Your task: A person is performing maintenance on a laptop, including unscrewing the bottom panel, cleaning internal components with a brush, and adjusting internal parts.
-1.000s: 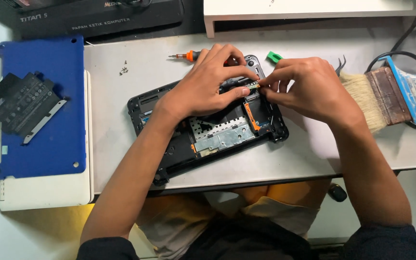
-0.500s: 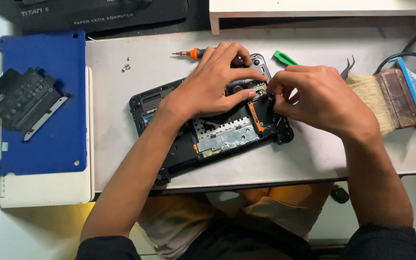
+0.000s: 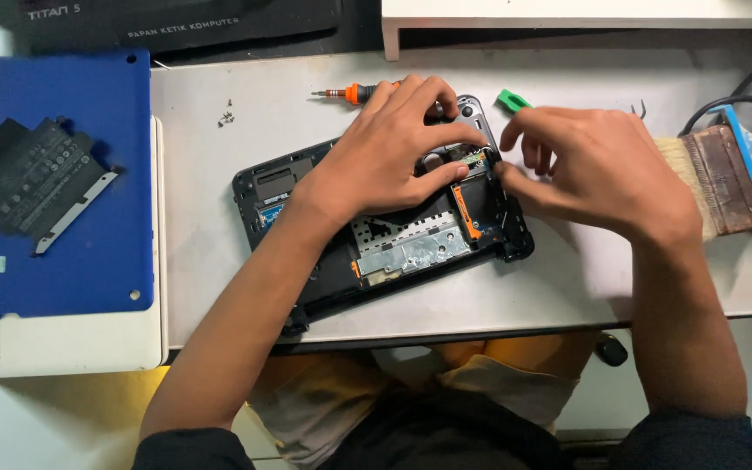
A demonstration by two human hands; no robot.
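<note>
I am looking down on a pale grey worktable (image 3: pixel 219 287) with a white shelf edge (image 3: pixel 585 13) along the back and a lighter floor showing off the left side.

An opened black laptop base (image 3: pixel 376 248) lies tilted in the middle of the table, its metal shielding and an orange strip exposed. My left hand (image 3: pixel 389 157) rests flat over the upper right part of the base, fingers spread and curled down onto the inside near the far corner. My right hand (image 3: pixel 598 170) comes in from the right, its fingertips pinched together at the same corner, just beside the left fingertips; I cannot tell what, if anything, sits between them.

Behind the hands lie an orange-collared screwdriver (image 3: pixel 345 92) and a green pry tool (image 3: pixel 511 101); a few loose screws (image 3: pixel 226 115) sit farther left. A wide brush (image 3: pixel 724 178) with a blue handle lies at the right edge.

At left, a blue cover (image 3: pixel 80 252) rests on a white panel (image 3: pixel 71 348), with a flat black battery (image 3: pixel 32 178) bearing a printed label on top. A black box (image 3: pixel 184 26) with white lettering sits at the back.
</note>
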